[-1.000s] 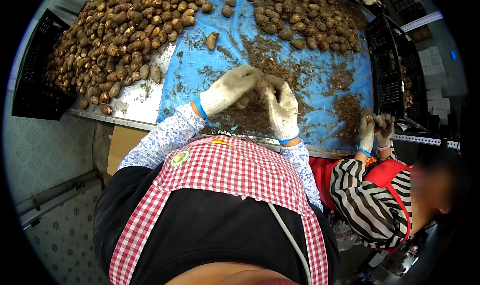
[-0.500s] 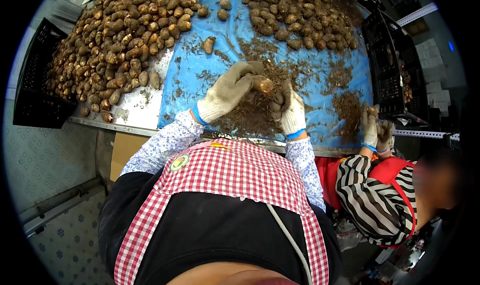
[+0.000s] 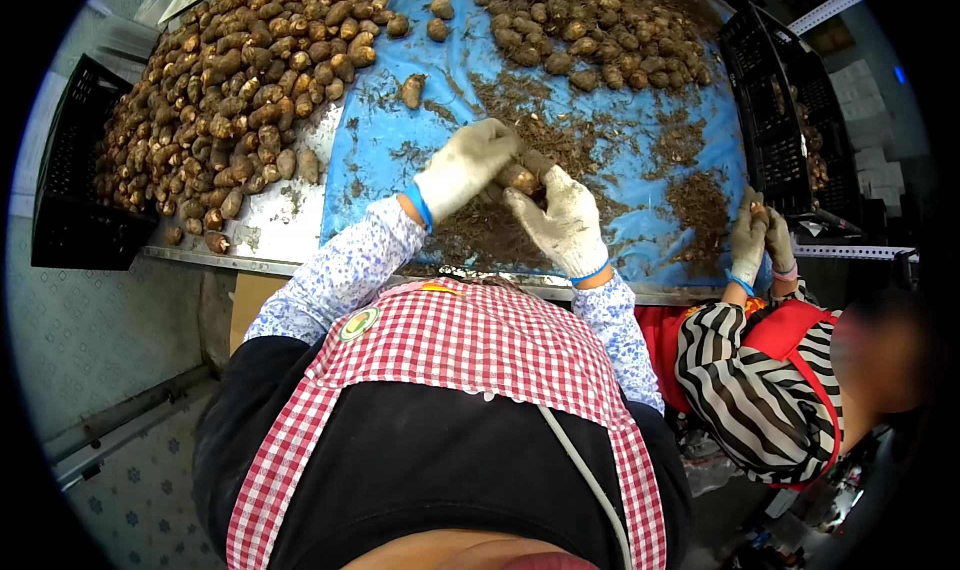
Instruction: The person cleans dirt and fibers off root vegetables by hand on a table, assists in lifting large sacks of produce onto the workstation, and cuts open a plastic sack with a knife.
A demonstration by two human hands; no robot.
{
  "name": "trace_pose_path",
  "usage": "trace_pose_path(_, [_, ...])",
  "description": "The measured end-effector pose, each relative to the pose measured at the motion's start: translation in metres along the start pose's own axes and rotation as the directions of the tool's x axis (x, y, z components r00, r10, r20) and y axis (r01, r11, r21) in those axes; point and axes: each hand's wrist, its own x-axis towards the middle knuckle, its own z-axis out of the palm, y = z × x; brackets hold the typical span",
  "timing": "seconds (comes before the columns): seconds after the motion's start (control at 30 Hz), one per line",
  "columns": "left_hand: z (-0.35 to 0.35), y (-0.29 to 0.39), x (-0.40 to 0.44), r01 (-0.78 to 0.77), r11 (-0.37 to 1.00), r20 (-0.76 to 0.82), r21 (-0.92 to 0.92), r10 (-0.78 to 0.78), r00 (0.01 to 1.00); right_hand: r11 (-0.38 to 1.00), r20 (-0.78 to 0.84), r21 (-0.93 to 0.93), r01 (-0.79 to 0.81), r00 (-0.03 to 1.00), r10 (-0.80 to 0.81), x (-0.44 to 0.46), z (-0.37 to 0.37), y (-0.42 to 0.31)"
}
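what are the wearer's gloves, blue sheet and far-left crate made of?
Wearer's gloves: probably knitted cotton or blend, matte; fine ribbing near wrists.
Blue sheet: likely thin plastic, slightly glossy; creases catch light.
Far-left crate: apparently moulded plastic, black; regular perforations.

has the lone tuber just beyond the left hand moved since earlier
No, against the left edge of the blue sheet, the lone tuber lies where it did; only the view shifted.

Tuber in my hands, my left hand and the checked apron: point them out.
Tuber (image 3: 518,178): head view, its visible side.
Left hand (image 3: 468,164): head view, back of the glove.
Checked apron (image 3: 490,345): head view, middle of the bib.
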Motion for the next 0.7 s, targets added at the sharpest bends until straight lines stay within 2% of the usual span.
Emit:
trace_pose_path(0.03, [-0.001,-0.01,0.001,-0.213,0.977,-0.022,0.016,0.214,0.977,0.989,-0.052,0.143,-0.026,0.998,0.034,-0.002,0.004,0.0])
trace_pose_path(0.1, [-0.01,-0.02,0.003,-0.138,0.969,0.0,-0.203,0.141,0.99,0.926,-0.103,0.37,-0.08,0.987,0.126,-0.004,0.004,0.001])
trace_pose_path(0.13, [-0.014,-0.019,0.002,0.228,0.761,0.164,-0.608,-0.161,0.973,0.883,-0.106,0.456,-0.113,0.978,0.181,-0.005,0.003,0.001])
trace_pose_path(0.17, [-0.011,-0.015,0.001,0.355,0.685,0.246,-0.636,-0.255,0.935,0.831,-0.106,0.538,-0.144,0.966,0.236,-0.006,0.003,0.002])
trace_pose_path(0.23, [-0.011,0.015,-0.001,0.579,0.484,0.398,-0.656,-0.43,0.81,0.869,-0.128,0.468,-0.16,0.961,0.245,-0.01,0.005,0.014])
trace_pose_path(0.27, [-0.008,0.025,-0.004,0.518,0.643,0.345,-0.564,-0.386,0.855,0.87,-0.127,0.461,-0.174,0.957,0.259,-0.009,0.007,0.016])
trace_pose_path(0.3, [-0.005,0.035,-0.004,0.504,0.688,0.313,-0.522,-0.396,0.863,0.871,-0.127,0.455,-0.185,0.955,0.269,-0.008,0.009,0.017])
trace_pose_path(0.33, [-0.003,0.045,-0.005,0.492,0.729,0.28,-0.476,-0.404,0.871,0.931,-0.186,0.341,-0.127,0.962,0.199,-0.007,0.01,0.016])
trace_pose_path(0.4, [0.004,0.051,-0.012,0.265,0.936,0.07,-0.233,-0.256,0.964,0.875,-0.171,0.435,-0.212,0.935,0.311,-0.003,0.016,0.016])
trace_pose_path(0.43, [0.005,0.052,-0.015,0.148,0.986,-0.014,-0.082,-0.15,0.989,0.841,-0.161,0.48,-0.251,0.917,0.366,0.0,0.019,0.013])
trace_pose_path(0.47, [0.005,0.051,-0.018,0.071,0.997,-0.074,-0.032,-0.073,0.995,0.866,-0.198,0.471,-0.168,0.936,0.289,0.002,0.017,0.009])
trace_pose_path(0.57, [0.004,0.041,-0.023,0.063,0.996,-0.132,0.062,-0.054,0.99,0.642,0.196,0.626,-0.442,0.886,0.419,0.013,0.001,0.004])
trace_pose_path(0.6, [0.001,0.043,-0.026,0.107,0.992,-0.073,-0.061,-0.111,0.991,0.444,0.359,0.705,-0.553,0.818,0.449,0.017,-0.001,0.009])
trace_pose_path(0.63, [-0.002,0.05,-0.027,0.06,0.998,-0.046,-0.007,-0.061,0.997,0.22,0.387,0.842,-0.493,0.836,0.39,0.017,0.014,0.027])
trace_pose_path(0.7, [-0.007,0.066,-0.029,-0.026,0.995,0.016,0.094,0.025,1.0,0.056,0.36,0.904,-0.423,0.827,0.433,0.011,0.025,0.039])
